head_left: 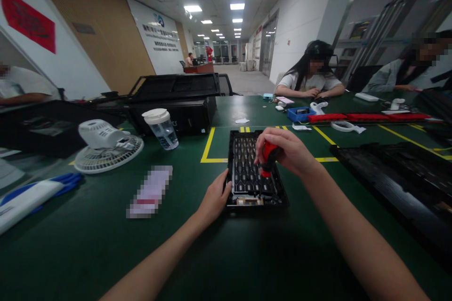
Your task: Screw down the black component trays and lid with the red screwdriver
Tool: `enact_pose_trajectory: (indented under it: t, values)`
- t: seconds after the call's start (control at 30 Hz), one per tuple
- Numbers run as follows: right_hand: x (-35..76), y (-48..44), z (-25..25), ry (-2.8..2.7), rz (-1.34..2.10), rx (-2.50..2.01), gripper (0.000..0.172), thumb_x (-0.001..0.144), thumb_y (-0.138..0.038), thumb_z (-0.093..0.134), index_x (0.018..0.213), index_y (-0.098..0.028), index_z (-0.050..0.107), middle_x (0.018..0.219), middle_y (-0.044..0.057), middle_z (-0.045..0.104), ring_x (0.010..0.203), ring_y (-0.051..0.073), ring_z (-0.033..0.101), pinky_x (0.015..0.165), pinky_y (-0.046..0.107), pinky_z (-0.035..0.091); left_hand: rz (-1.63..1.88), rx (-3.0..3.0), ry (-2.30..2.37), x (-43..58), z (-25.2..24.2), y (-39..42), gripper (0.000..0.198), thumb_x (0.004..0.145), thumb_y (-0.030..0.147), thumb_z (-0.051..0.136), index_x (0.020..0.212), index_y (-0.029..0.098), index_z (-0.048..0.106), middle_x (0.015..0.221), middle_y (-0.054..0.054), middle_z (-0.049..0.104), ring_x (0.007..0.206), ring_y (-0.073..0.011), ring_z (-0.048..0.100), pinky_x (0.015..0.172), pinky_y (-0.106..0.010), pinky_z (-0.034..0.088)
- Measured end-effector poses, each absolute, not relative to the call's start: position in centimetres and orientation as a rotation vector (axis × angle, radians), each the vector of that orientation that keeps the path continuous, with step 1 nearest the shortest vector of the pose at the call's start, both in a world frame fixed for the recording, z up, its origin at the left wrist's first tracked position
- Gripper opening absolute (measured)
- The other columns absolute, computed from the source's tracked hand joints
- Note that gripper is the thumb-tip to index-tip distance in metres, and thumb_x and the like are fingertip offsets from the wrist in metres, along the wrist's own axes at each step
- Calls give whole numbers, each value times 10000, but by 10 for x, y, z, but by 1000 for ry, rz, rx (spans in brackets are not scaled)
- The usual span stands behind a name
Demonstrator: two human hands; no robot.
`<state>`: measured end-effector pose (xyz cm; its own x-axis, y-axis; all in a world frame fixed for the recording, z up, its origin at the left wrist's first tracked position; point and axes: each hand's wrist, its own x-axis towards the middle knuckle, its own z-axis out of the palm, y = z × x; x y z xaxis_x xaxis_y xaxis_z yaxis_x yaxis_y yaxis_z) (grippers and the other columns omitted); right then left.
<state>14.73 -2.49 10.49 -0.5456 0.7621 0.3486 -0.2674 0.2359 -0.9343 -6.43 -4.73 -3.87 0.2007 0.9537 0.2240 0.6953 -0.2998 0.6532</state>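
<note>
A black rectangular panel (247, 150) with a honeycomb grid lies flat on the green table (106, 244), in front of me. My right hand (287, 150) grips a red-and-black screwdriver (267, 159), held upright with its tip down on the right part of the panel. My left hand (216, 197) rests against the panel's near left edge, thumb on the rim, holding it steady. A strip of small connectors shows along the panel's near edge.
A white desk fan (106, 146) and a clear bottle (163, 129) stand at left, behind them a black case (176, 99). Another black panel (395, 174) lies at right. Far right are a blue tray (300, 114) and red strips (367, 116); two people sit across the table.
</note>
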Motion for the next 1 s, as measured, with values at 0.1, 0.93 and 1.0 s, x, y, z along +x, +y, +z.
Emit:
enact_pose_trajectory:
  t: [0.1, 0.93, 1.0]
  values:
    - [147, -25, 104, -1630, 1448, -469, 237, 864, -248, 430, 684, -133, 533, 629, 8, 537, 551, 128, 566, 569, 277, 470, 868, 2086, 1529, -64, -39, -47, 490, 901, 350, 316, 1318, 95, 353, 1347, -112, 424, 1235, -178, 394, 1055, -336, 278]
    - [147, -29, 108, -1706, 1477, -469, 97, 876, -220, 373, 834, -159, 436, 749, 29, 572, 631, 137, 581, 602, 275, 461, 855, 2069, 1542, -64, -40, -47, 484, 900, 369, 313, 1322, 135, 350, 1354, -96, 420, 1236, -179, 396, 1052, -350, 282]
    - [148, -29, 109, -1707, 1471, -472, 92, 876, -233, 391, 830, -163, 427, 763, 32, 579, 634, 134, 581, 611, 279, 467, 852, 2064, 1542, -64, -39, -48, 488, 900, 371, 314, 1328, 138, 340, 1357, -98, 415, 1238, -182, 394, 1051, -354, 283]
